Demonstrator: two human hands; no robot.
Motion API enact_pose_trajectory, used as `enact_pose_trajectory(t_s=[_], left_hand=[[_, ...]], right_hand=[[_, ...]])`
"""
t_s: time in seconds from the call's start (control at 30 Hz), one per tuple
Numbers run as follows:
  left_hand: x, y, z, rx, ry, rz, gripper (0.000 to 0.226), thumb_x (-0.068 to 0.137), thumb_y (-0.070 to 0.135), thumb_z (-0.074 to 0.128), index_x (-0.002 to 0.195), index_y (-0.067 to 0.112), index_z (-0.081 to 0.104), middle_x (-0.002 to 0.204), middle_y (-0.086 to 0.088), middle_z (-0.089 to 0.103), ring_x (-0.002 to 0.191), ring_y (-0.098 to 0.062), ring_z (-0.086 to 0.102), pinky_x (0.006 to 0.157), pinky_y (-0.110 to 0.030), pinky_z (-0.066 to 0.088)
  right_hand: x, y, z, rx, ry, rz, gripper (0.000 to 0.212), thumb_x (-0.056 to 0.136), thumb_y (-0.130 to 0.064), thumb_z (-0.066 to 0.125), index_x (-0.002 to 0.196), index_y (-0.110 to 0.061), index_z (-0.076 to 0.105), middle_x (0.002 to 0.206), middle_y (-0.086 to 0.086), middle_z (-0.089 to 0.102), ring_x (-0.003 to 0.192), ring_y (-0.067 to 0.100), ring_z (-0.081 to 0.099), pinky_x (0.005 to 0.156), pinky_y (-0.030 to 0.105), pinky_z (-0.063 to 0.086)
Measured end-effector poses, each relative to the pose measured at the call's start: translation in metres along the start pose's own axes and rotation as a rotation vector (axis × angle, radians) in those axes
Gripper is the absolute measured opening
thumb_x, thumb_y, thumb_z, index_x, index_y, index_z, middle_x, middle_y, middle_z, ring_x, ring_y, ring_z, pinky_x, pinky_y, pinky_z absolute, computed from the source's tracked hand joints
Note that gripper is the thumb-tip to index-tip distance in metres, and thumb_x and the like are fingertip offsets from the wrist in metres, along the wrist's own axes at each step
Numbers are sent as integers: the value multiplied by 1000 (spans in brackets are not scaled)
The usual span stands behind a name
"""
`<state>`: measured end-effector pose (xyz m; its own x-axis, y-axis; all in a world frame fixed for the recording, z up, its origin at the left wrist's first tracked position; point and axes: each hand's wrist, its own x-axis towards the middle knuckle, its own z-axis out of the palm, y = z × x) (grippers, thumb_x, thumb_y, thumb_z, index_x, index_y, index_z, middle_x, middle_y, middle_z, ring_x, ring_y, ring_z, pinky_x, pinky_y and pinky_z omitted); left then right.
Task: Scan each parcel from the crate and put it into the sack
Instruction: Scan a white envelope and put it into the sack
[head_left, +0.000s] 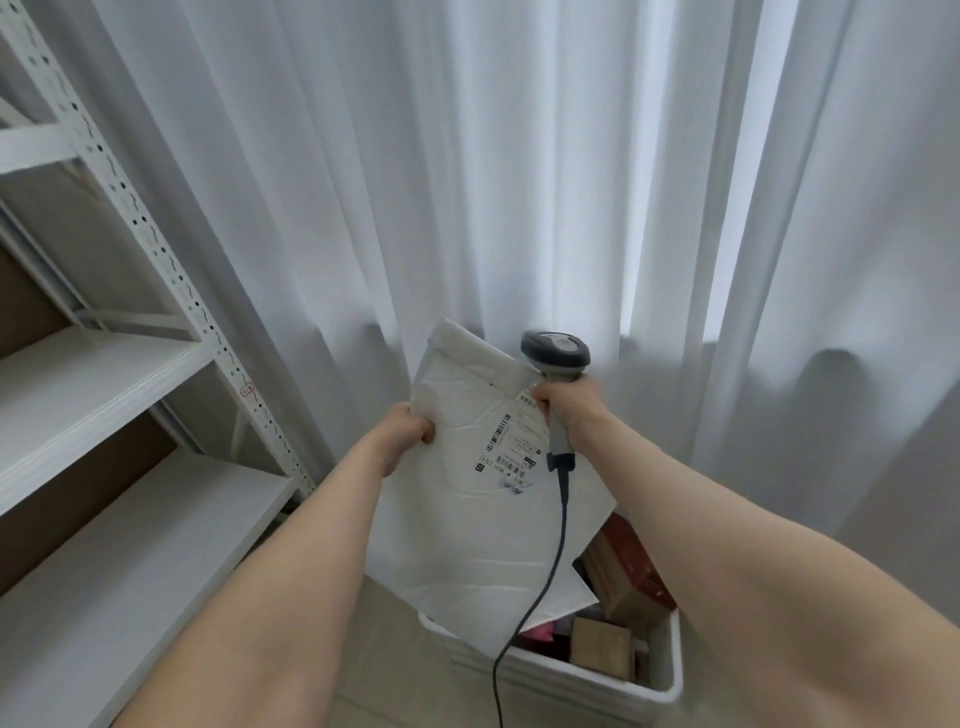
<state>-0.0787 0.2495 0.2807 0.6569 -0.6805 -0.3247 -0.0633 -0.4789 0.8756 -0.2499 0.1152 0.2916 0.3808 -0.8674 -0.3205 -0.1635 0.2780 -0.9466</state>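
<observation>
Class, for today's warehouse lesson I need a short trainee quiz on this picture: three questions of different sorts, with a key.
1. Multiple choice: which hand grips the scanner? A) left B) right C) neither
2. True or false: the white parcel lies flat inside the crate.
3. Fill in: behind the parcel hangs a white ____.

Key
1. B, the right hand.
2. False: the left hand holds it up in the air by its edge.
3. curtain
</observation>
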Motion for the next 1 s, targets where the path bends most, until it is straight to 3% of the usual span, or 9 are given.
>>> enact_pose_trajectory(t_s=[0.1,0.2,0.33,0.5,0.6,0.7,0.87,1.0], left_hand=[[-7,-2,-20,-41,-168,49,21,80,-2,59,93,14,66,91,-8,70,87,-28,64,80,-36,52],[-11,-3,-29,-6,-323,79,35,79,6,74,112,14,66,104,-3,73,90,-18,70,75,-28,56],[-9,-10,-21,-159,-132,41,37,80,2,73,115,0,62,111,-17,67,88,-27,66,82,-37,53],[5,-14,-19,-219,106,20,42,85,8,70,123,-4,56,121,-21,62,109,-34,61,96,-44,49],[12,-13,-24,-299,215,-11,54,86,13,69,133,-4,47,131,-20,56,119,-35,55,102,-48,44],[19,-12,-32,-465,208,-69,55,85,15,71,133,-1,49,130,-20,57,117,-36,56,99,-54,45],[24,-12,-37,-525,316,-33,49,79,10,77,122,-3,57,121,-19,62,109,-32,62,93,-47,50],[23,-14,-42,-530,368,6,48,79,8,77,121,-4,58,121,-19,62,108,-31,62,87,-38,51]], right_hand=[[-2,-4,6,-90,102,-29,27,75,5,57,58,-14,45,62,4,50,68,24,52,71,35,47],[-6,-10,13,-127,127,-48,29,74,3,56,56,-14,42,58,4,46,56,22,45,67,31,42],[-13,-16,21,-97,121,-57,27,73,5,55,56,-14,46,57,4,49,60,24,50,69,34,46],[-21,-10,21,161,99,-61,11,81,3,61,79,-8,57,72,7,58,62,17,53,68,31,48],[-30,1,15,261,-16,-7,13,83,4,62,90,-7,60,82,9,64,65,17,60,61,27,50],[-38,13,9,209,-141,59,11,84,2,63,93,-5,61,80,11,65,57,15,56,54,27,48],[-48,30,10,94,-219,51,16,86,-4,64,102,-5,61,84,13,69,54,15,54,52,27,46],[-52,34,12,78,-225,24,11,87,-5,64,97,-7,62,81,12,70,49,14,53,49,26,45]])
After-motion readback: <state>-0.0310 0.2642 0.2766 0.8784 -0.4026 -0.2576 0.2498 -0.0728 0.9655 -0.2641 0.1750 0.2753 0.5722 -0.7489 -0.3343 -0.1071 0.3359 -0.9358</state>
